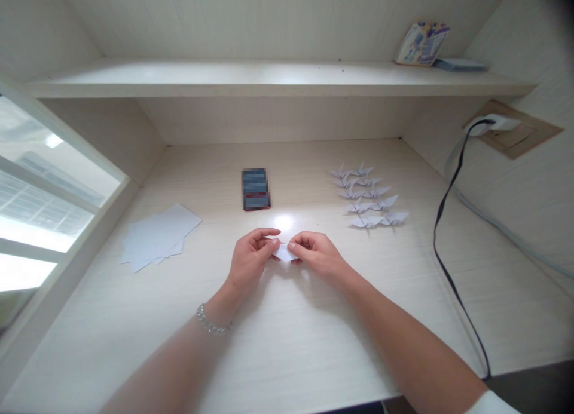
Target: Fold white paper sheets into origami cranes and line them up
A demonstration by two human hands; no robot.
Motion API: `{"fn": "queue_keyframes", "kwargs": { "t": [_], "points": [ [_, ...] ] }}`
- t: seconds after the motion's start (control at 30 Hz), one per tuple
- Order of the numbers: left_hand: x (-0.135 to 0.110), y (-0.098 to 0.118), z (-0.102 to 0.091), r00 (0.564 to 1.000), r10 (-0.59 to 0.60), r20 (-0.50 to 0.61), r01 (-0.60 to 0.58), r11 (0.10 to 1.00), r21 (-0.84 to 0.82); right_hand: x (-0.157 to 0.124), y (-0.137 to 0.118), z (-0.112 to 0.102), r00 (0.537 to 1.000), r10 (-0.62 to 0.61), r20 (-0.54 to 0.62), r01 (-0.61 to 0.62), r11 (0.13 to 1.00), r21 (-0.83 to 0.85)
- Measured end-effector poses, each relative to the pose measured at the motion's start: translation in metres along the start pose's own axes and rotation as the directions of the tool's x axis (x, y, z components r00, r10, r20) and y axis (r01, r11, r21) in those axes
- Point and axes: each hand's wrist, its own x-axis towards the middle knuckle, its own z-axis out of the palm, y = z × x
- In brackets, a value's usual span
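Observation:
Between my two hands is a small folded piece of white paper [286,254], held just over the desk. My left hand [253,253], with a silver chain bracelet [210,324] on its wrist, pinches the paper's left side between thumb and fingers. The right side is pinched by my right hand [316,253]. Fingers cover much of the paper, so its full shape is hidden. Several folded paper cranes [368,196] stand in two columns to the right. Loose white paper sheets [156,235] lie overlapping on the left.
A phone [256,189], its screen blurred, lies beyond my hands. A black cord [442,211] runs from the wall socket [515,133] down the desk's right side. Above is a shelf [269,90] bearing a colourful packet [421,43]. A window [49,193] borders the left.

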Motion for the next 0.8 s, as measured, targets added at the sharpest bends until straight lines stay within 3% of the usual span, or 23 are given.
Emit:
{"fn": "queue_keyframes", "kwargs": {
  "t": [0.3,0.8],
  "points": [
    [0.001,-0.005,0.000,0.993,0.101,-0.057,-0.092,0.985,0.149,0.001,0.002,0.000,1.000,0.013,0.012,-0.014,0.998,0.057],
    [0.003,-0.007,-0.002,0.995,0.086,-0.059,-0.079,0.990,0.114,0.001,0.000,-0.010,0.993,0.095,0.064,-0.098,0.994,0.050]
  ]
}}
